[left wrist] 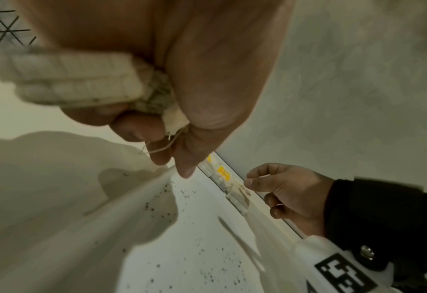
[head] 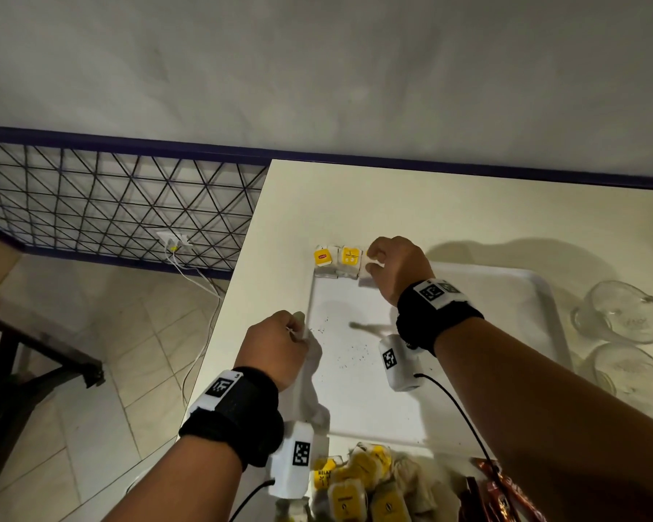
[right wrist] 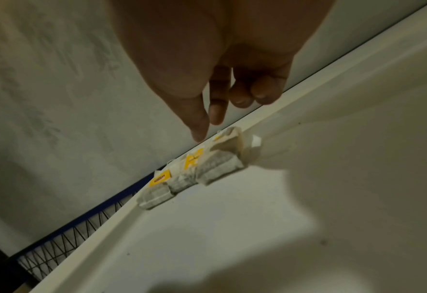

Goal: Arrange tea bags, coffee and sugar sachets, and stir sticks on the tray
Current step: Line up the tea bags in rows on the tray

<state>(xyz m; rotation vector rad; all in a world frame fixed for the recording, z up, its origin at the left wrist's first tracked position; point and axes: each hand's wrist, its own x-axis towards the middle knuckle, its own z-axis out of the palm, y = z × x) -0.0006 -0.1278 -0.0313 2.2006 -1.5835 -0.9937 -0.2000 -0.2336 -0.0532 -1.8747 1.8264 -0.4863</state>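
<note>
the left hand is clenched round a spare tea bag, its thin string looping out between the fingers, and hovers at the near left edge of the tray. the right hand sits at the tray's far left corner with fingers loosely curled just above the third tea bag; in the right wrist view the fingertips stand apart from it, so it looks let go (the head view alone would not settle that). the step in hand, as i judge it, is laying tea bags in a row along the far rim: two with yellow tags lie side by side, the third touching them. the next move likely calls for passing the held bag across and setting it flush beside the third without dragging strings. the bags are soft, crinkled paper pouches, slightly puffed; the tray is smooth white, raised-rimmed, flecked with dark specks. more yellow-tagged bags are heaped near its front edge.
</note>
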